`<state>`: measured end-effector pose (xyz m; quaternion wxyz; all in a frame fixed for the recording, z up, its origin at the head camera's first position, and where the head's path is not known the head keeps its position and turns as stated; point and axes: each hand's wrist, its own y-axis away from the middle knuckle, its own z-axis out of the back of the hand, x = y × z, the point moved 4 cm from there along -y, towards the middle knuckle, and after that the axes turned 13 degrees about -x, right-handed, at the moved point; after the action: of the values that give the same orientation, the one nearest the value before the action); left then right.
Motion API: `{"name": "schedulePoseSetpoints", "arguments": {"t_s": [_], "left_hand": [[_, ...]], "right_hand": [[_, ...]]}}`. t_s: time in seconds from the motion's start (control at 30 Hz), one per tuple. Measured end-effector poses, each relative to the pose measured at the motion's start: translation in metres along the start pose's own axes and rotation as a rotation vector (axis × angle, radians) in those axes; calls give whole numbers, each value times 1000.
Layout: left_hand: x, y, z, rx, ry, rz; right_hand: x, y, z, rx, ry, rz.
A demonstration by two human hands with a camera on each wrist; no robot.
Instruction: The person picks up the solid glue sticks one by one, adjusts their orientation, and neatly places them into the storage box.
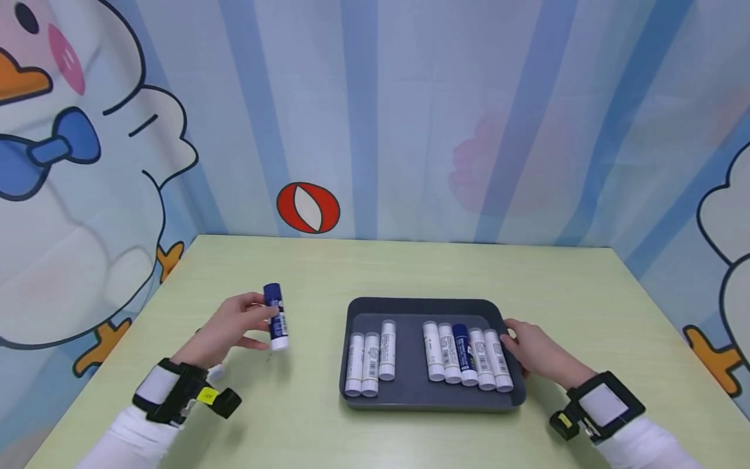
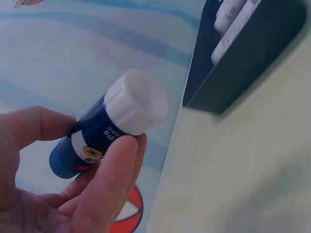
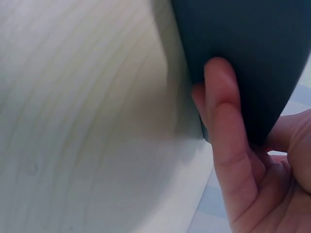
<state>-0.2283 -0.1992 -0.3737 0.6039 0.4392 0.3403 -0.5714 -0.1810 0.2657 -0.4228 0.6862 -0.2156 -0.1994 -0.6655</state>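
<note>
My left hand (image 1: 237,322) pinches a dark blue glue stick (image 1: 275,316) between thumb and fingers, above the table left of the tray. Its white end (image 2: 138,102) points down in the head view and toward the camera in the left wrist view. At the right end of the dark grey tray (image 1: 410,397), my right hand (image 1: 539,348) grips the side wall. Its fingers (image 3: 226,121) lie along the outer wall, with the thumb at the rim. Three white glue sticks (image 1: 370,365) lie in the tray's left part. To the right, several white ones (image 1: 432,352) flank one blue glue stick (image 1: 464,355).
A small white object (image 1: 216,372) shows partly from behind the left wrist; its kind is hidden. The pale wooden table (image 1: 316,430) ends at a patterned curtain (image 1: 404,130) behind. Each wrist carries a strapped camera.
</note>
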Motion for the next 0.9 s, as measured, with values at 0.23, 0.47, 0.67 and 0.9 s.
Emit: {"name": "schedulePoseSetpoints", "arguments": {"t_s": [0.23, 0.47, 0.67, 0.9], "left_hand": [[-35, -7, -75, 139, -10, -19], [-54, -19, -136, 306, -124, -101], [-65, -24, -169, 349, -310, -165], [-68, -22, -199, 361, -483, -222]], "right_hand": [[0, 0, 0, -3, -13, 8], [-1, 1, 0, 4, -15, -24], [0, 2, 0, -4, -20, -10], [-1, 2, -1, -14, -16, 2]]}}
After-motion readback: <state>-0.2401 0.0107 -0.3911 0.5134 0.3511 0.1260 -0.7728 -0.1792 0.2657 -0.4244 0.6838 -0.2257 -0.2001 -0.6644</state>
